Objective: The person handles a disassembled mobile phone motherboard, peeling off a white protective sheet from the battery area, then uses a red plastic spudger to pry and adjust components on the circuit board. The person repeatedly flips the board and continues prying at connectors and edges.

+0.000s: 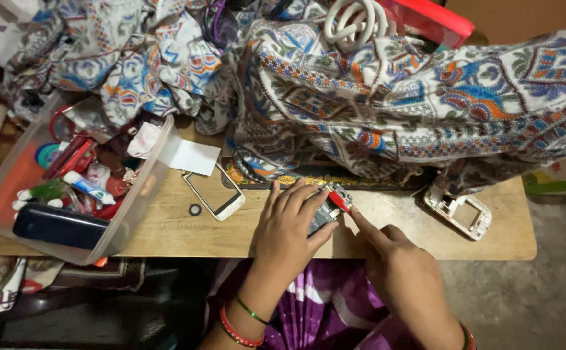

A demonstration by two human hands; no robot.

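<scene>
A phone circuit board (327, 209) lies near the table's (185, 236) front edge, pinned flat under the left hand (289, 233); the right hand (396, 266) pinches one red tool (338, 201) against it. Two white phone shells (217, 193) (461, 214) flank them.

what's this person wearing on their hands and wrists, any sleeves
Both hands are bare, no gloves, no sleeves in view. The left hand has a thin green bangle and a thicker red bangle on its wrist. The right hand has a red bangle at its wrist, partly cut off.
</scene>
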